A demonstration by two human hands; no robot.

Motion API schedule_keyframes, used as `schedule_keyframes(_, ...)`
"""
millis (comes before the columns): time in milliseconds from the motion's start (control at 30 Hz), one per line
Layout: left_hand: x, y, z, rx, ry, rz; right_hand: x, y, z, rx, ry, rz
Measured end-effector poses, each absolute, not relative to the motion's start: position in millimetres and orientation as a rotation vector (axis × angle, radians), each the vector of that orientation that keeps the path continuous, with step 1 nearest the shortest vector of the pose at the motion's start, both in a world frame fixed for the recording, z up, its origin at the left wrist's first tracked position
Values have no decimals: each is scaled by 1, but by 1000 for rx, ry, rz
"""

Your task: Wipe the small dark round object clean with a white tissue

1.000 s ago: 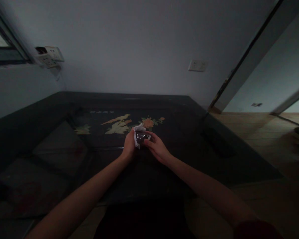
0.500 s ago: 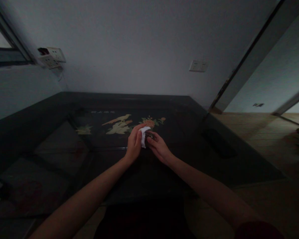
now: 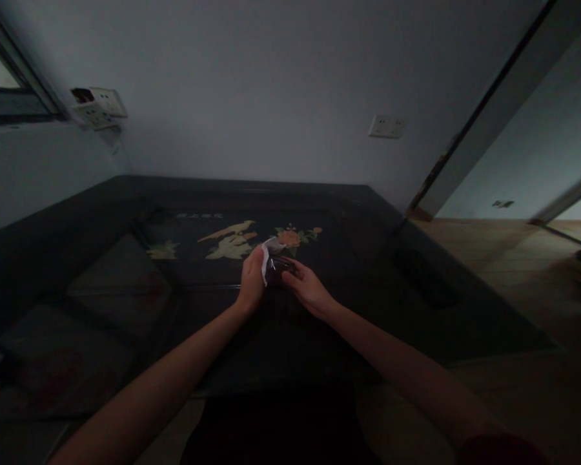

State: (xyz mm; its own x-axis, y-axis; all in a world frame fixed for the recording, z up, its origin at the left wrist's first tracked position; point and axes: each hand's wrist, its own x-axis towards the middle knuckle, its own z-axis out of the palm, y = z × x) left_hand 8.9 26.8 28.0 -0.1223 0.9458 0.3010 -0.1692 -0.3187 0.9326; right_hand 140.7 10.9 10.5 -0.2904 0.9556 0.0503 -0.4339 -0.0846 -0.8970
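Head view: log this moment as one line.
left hand: on white cloth or tissue | right hand: gripping small dark glossy object | both above dark tabletop | object identity: unclear

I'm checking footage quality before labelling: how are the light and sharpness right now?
Head view: dim overall, the black table darkest; a small glint on the dark shiny object; white cloth or tissue readable; wall socket fairly clear; floor at right shadowy, fine detail lost.
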Motion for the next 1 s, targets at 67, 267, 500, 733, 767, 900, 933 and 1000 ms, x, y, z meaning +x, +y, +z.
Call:
schedule_keyframes(67, 7, 23, 29, 1501, 977, 1609, 140, 10, 10, -701, -1052, 1627)
schedule_keyframes(267, 2, 24, 28, 2067, 1072, 1582, 137, 15, 20, -745, -1017, 1663)
schedule_keyframes(500, 2, 46, 59, 1617, 923, 1435, 141, 21, 47, -791, -945, 1619)
schedule_keyframes(733, 15, 52, 50, 1739, 983, 1516, 138, 20, 37, -761, -839, 1542)
schedule_keyframes(767, 16, 50, 45, 1767, 1002, 1542, 138, 19, 35, -761, -835, 1536)
schedule_keyframes(900, 13, 46, 30, 1622, 1034, 1497, 136, 16, 27, -787, -855, 1528)
schedule_keyframes(933, 12, 46, 28, 1541, 1032, 1483, 136, 15, 25, -801, -867, 1522)
schedule_keyframes(1000, 8, 49, 25, 1357, 1029, 1456, 135, 14, 22, -832, -907, 1500)
